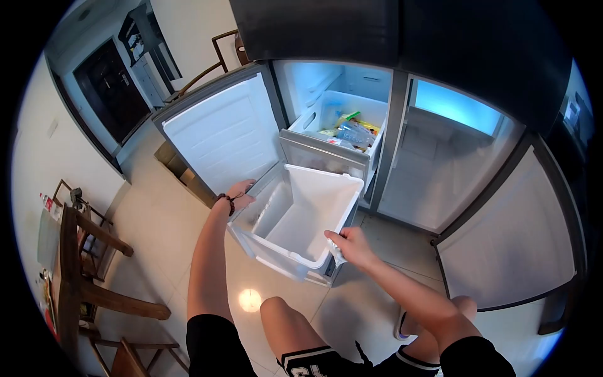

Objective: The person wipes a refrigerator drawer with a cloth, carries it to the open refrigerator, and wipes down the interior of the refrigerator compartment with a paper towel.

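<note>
An empty white drawer bin (301, 217) is tilted in front of the open refrigerator. My left hand (240, 193) is at the bin's left rim, with its fingertips partly hidden behind the edge. At the right rim, my right hand (352, 246) is closed around a small whitish item (335, 252) that I cannot make out clearly. Behind the bin, an upper freezer drawer (326, 139) is pulled out and holds bags and packets (357, 133).
The left refrigerator door (223, 132) and right door (509, 232) stand open. A cardboard box (182, 173) sits on the floor behind the left door. Wooden furniture (103, 295) is at the far left. My knees are below the bin.
</note>
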Demonstrator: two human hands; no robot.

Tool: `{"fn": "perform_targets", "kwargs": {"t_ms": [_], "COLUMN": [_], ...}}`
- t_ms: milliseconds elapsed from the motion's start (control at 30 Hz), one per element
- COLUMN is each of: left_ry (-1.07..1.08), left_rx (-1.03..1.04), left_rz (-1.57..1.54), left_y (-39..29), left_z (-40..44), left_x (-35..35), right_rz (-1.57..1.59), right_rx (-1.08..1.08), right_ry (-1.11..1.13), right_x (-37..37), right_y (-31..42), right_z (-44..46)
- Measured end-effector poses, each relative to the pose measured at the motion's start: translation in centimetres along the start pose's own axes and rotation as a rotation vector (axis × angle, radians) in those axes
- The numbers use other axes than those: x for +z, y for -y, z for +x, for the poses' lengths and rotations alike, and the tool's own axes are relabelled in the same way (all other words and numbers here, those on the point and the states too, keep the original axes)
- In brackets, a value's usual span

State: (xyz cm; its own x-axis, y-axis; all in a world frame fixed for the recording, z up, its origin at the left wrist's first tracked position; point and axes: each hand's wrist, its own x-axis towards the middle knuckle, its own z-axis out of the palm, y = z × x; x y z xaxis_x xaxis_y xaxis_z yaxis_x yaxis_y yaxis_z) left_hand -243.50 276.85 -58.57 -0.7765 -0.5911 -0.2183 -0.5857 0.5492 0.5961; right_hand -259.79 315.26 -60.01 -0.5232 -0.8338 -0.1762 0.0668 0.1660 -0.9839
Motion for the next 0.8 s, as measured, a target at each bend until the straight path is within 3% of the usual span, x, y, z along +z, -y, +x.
{"fn": "perform_targets", "kwargs": {"t_ms": [133, 167, 233, 333, 500, 633, 700, 767, 800], "left_ry": [0.139, 0.146, 0.215, 0.245, 0.283, 0.165, -0.116, -0.57, -0.679], "left_rx": [-0.141, -0.13, 0.012, -0.039, -0.161, -0.111, -0.085, 0.004, 0.098], "left_rz": [0.169, 0.177, 0.474, 0.726, 0.72, 0.619, 0.188, -0.135, -0.271], "left_y": [-2.2, -2.4, -3.1, -5.1, -7.3, -5.0, -3.2, -2.1, 0.4], "left_z": [1.5, 2.1, 3.4, 4.3, 3.3, 1.2, -0.6, -5.0, -7.1], "left_x": [0.6, 0.6, 1.1, 2.0, 1.2, 0.1, -0.1, 1.2, 2.5], "right_rz": [0.105, 0.177, 0.257, 0.39, 0.509, 0.358, 0.129, 0.095, 0.096], "right_rx": [0.098, 0.14, 0.178, 0.308, 0.295, 0.294, 0.265, 0.332, 0.34], "right_ry": [-0.001, 0.005, -0.01, -0.074, 0.01, 0.038, 0.087, 0.175, 0.07], "right_x": [-0.3, -0.4, -1.0, -1.7, -2.0, -3.1, -5.0, -9.0, -10.6], "right_y": [-1.1, -1.3, -2.0, -3.6, -3.3, -3.4, -4.7, -7.5, -9.1], "right_z": [0.5, 0.7, 1.1, 2.3, 2.7, 2.9, 3.3, 4.5, 4.8]}}
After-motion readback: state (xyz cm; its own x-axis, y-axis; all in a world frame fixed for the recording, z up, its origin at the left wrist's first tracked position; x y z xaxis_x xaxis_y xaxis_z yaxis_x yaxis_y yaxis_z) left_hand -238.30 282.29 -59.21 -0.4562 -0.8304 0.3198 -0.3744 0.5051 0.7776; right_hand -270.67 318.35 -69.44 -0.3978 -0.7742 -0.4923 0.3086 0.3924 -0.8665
